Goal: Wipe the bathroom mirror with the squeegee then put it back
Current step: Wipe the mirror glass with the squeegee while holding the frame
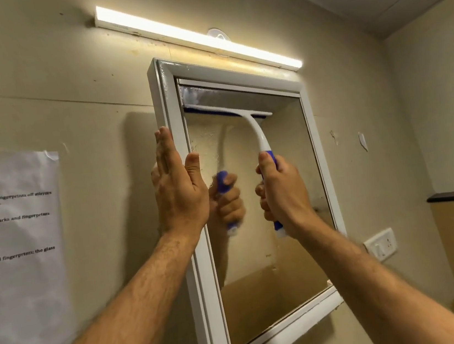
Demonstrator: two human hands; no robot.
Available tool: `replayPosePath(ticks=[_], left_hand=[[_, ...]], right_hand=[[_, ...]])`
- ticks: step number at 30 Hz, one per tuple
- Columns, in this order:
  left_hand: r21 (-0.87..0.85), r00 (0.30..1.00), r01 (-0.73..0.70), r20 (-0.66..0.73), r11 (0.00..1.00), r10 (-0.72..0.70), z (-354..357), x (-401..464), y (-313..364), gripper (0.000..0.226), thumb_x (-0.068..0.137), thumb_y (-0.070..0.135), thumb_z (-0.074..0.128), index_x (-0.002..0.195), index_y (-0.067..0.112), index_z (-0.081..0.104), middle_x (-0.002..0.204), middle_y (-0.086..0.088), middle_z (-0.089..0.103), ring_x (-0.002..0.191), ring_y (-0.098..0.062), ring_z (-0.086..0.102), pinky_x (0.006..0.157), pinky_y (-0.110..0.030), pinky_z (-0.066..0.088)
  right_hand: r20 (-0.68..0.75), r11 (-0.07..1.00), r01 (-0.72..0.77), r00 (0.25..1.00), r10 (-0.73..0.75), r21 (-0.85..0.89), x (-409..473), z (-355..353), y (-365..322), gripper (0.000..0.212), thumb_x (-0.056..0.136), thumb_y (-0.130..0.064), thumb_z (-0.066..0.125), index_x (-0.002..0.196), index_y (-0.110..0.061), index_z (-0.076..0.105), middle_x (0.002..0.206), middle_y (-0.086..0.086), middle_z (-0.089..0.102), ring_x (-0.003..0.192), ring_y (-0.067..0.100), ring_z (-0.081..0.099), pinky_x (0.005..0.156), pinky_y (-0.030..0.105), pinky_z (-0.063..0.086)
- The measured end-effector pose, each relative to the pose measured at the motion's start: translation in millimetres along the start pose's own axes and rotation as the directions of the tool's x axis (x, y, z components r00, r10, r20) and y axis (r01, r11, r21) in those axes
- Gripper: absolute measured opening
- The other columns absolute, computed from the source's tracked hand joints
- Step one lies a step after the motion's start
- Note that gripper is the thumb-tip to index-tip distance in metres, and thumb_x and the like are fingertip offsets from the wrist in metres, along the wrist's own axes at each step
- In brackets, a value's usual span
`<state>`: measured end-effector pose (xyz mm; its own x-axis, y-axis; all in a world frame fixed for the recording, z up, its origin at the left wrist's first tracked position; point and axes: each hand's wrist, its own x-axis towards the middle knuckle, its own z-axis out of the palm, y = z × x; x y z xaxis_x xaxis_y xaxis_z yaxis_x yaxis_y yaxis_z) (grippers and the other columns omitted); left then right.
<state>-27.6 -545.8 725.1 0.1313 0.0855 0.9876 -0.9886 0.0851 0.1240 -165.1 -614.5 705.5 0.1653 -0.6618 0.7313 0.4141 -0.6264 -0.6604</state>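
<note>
Right now your right hand (281, 190) is wrapped fully round the blue grip of the squeegee (256, 139), thumb laid up along the handle. The blade sits flat against the glass near the top of the bathroom mirror (257, 211), towards its left side, just under a smeared band that looks not yet cleared. Your left hand (177, 187) is flat and holds nothing; its straight fingers press the outer edge of the white mirror frame (175, 115) while the thumb lies on the frame's front.

The squeegee looks light, a thin plastic neck curving to a wide head, so it should need little force. That neck may flex if you lean hard, so keep your hold on the padded blue part, which looks the least slippery place, especially if it is wet. The blade edge is probably soft rubber and wants even contact. The glass is stiff but fragile, and the frame may swing or shift, so steadying it seems sensible. The tube light (196, 35) above sits close to the frame's top.
</note>
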Motion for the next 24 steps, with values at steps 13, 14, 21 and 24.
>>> replayPosePath(ticks=[13, 14, 21, 24], left_hand=[[-0.007, 1.000, -0.008, -0.011, 1.000, 0.007, -1, -4, -2, 0.057, 0.101, 0.036, 0.032, 0.151, 0.023, 0.007, 0.157, 0.003, 0.014, 0.129, -0.003, 0.016, 0.084, 0.003, 0.008], [-0.013, 1.000, -0.005, -0.014, 1.000, 0.005, -2, -4, -2, 0.057, 0.101, 0.036, 0.032, 0.151, 0.023, 0.007, 0.157, 0.003, 0.014, 0.131, -0.004, 0.017, 0.085, 0.003, 0.008], [-0.029, 1.000, 0.004, -0.019, 1.000, -0.005, -2, -5, -1, 0.055, 0.101, 0.036, 0.030, 0.151, 0.023, 0.008, 0.157, 0.003, 0.016, 0.135, -0.012, 0.023, 0.093, -0.008, 0.014], [-0.059, 1.000, 0.006, -0.017, 0.998, -0.007, -1, -6, -3, 0.054, 0.101, 0.037, 0.028, 0.150, 0.027, 0.008, 0.157, 0.006, 0.015, 0.131, -0.004, 0.018, 0.096, -0.018, 0.019]], right_hand=[[0.010, 0.998, -0.002, 1.000, 0.002, -0.059, -7, 6, -14, 0.039, 0.100, -0.046, 0.036, 0.093, -0.011, 0.050, 0.061, 0.002, 0.044, 0.037, 0.005, 0.038, 0.035, 0.022, 0.034], [0.010, 0.998, -0.007, 1.000, 0.008, -0.059, -19, 6, -9, 0.042, 0.100, -0.044, 0.035, 0.086, -0.007, 0.049, 0.061, 0.005, 0.042, 0.031, 0.005, 0.038, 0.034, 0.018, 0.033], [-0.020, 0.998, 0.047, 0.999, -0.048, -0.051, -16, 1, -15, 0.036, 0.101, -0.041, 0.037, 0.082, -0.013, 0.050, 0.059, 0.002, 0.041, 0.033, 0.003, 0.037, 0.033, 0.016, 0.033], [-0.016, 0.997, 0.029, 0.999, -0.030, -0.067, 7, -1, -14, 0.034, 0.100, -0.044, 0.037, 0.093, -0.014, 0.051, 0.061, -0.001, 0.043, 0.039, 0.005, 0.036, 0.036, 0.020, 0.035]])
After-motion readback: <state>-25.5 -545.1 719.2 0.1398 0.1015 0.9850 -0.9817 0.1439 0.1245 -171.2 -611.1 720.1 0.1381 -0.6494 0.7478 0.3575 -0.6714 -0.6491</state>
